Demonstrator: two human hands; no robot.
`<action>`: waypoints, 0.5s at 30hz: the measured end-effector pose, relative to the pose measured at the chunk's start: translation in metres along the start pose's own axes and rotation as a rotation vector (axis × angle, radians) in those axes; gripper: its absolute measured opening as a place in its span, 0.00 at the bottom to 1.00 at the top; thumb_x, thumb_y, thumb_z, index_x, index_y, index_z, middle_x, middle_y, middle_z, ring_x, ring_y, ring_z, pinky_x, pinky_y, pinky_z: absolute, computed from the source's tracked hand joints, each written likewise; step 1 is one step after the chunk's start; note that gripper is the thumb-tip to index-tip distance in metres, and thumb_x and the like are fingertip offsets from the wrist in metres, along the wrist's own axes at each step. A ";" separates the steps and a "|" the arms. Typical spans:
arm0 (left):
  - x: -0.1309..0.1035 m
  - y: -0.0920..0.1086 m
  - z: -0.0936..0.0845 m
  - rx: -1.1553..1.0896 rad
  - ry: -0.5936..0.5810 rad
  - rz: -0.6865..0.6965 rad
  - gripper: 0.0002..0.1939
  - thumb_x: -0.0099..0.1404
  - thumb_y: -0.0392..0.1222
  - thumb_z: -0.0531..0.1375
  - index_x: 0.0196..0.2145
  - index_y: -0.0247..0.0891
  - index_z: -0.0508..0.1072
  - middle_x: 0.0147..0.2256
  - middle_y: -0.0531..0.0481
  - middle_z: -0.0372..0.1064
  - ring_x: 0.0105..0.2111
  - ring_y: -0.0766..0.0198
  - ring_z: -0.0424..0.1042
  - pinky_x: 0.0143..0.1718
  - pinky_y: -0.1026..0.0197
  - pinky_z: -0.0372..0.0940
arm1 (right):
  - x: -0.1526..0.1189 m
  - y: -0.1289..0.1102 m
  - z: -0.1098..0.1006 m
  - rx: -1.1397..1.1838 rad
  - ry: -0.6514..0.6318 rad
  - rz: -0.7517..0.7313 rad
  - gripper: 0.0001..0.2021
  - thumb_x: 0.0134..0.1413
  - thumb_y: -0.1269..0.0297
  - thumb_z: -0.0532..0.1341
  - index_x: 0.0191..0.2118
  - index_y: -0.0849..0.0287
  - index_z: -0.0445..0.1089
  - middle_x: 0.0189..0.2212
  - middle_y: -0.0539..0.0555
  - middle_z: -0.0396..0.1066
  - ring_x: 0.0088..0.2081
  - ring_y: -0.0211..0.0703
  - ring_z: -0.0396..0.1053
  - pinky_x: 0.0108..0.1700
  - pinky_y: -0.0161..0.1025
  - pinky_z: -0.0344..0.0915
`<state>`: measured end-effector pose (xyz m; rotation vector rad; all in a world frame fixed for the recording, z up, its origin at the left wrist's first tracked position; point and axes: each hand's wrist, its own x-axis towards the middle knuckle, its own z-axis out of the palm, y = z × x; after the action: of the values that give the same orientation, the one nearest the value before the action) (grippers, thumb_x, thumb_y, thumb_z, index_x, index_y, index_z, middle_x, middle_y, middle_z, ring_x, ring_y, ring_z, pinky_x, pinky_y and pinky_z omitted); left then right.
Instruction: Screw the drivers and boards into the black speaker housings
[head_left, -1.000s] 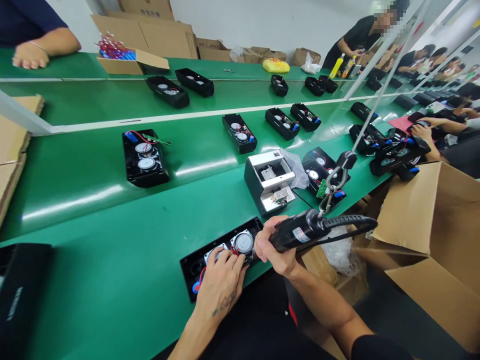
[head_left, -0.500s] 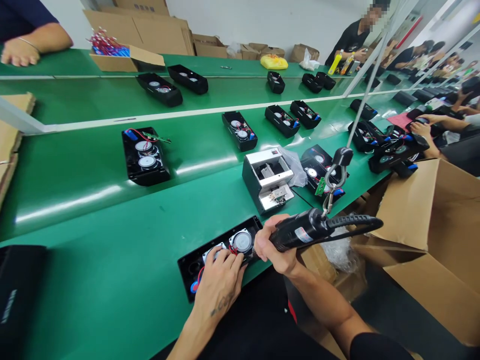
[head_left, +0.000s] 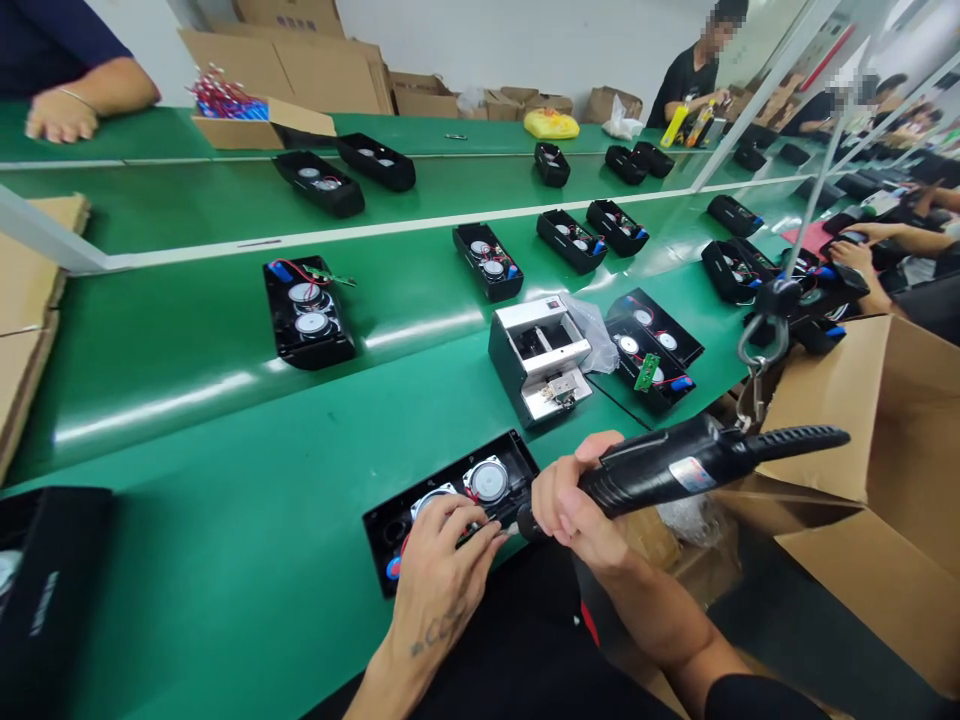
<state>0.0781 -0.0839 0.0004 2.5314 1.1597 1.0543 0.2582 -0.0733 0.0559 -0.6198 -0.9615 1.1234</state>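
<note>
My right hand (head_left: pixel 574 505) is wrapped round a black electric screwdriver (head_left: pixel 660 465), which hangs from a cable and lies nearly level, its tip pointing left. At that tip are the bent fingertips of my left hand (head_left: pixel 450 560), pressed together over the near edge of an open black speaker housing (head_left: pixel 382 500); what they pinch is too small to make out. Inside the housing sit two round speakers, one of them (head_left: pixel 489 481) fully visible, the other partly behind my left hand. A blue part with a red wire shows at the housing's left end.
Behind the housing stands a silver and black screw feeder (head_left: pixel 536 360). Further housings (head_left: pixel 307 310) lie on the green belt (head_left: pixel 405 260). A dark housing (head_left: pixel 56 600) is at the left edge, an open cardboard box (head_left: pixel 862 430) at the right. Other people sit across and to the right.
The screwdriver has swung from a downward slant to nearly level and moved right, its tip now out at my left fingertips. My left fingers have drawn together.
</note>
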 end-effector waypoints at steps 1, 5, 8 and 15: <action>0.001 0.002 0.000 0.006 0.001 -0.006 0.05 0.75 0.34 0.63 0.40 0.40 0.79 0.37 0.50 0.77 0.43 0.57 0.73 0.48 0.53 0.70 | -0.001 0.000 0.001 -0.006 -0.018 -0.016 0.15 0.69 0.58 0.67 0.49 0.43 0.58 0.19 0.35 0.55 0.13 0.33 0.49 0.16 0.33 0.54; -0.001 0.006 0.002 0.096 -0.019 -0.017 0.05 0.74 0.35 0.62 0.41 0.40 0.80 0.38 0.49 0.78 0.43 0.54 0.74 0.50 0.49 0.69 | -0.006 0.001 -0.002 -0.088 -0.127 -0.081 0.13 0.73 0.62 0.63 0.53 0.41 0.57 0.21 0.37 0.59 0.15 0.35 0.53 0.18 0.34 0.57; -0.006 0.004 0.004 0.230 -0.091 -0.056 0.12 0.73 0.44 0.66 0.51 0.37 0.80 0.43 0.44 0.80 0.48 0.47 0.74 0.55 0.41 0.69 | -0.006 0.006 -0.007 -0.145 -0.143 -0.132 0.14 0.73 0.65 0.61 0.56 0.42 0.57 0.23 0.38 0.61 0.17 0.36 0.58 0.21 0.35 0.59; -0.015 -0.010 0.007 0.294 -0.210 0.004 0.09 0.76 0.36 0.60 0.49 0.41 0.79 0.39 0.49 0.83 0.43 0.53 0.78 0.59 0.42 0.65 | 0.003 0.017 -0.009 -0.179 -0.015 -0.039 0.12 0.71 0.59 0.64 0.50 0.45 0.58 0.21 0.36 0.60 0.15 0.34 0.56 0.19 0.35 0.56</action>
<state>0.0703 -0.0866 -0.0165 2.7805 1.3333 0.6354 0.2583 -0.0642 0.0384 -0.7354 -1.0903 1.0156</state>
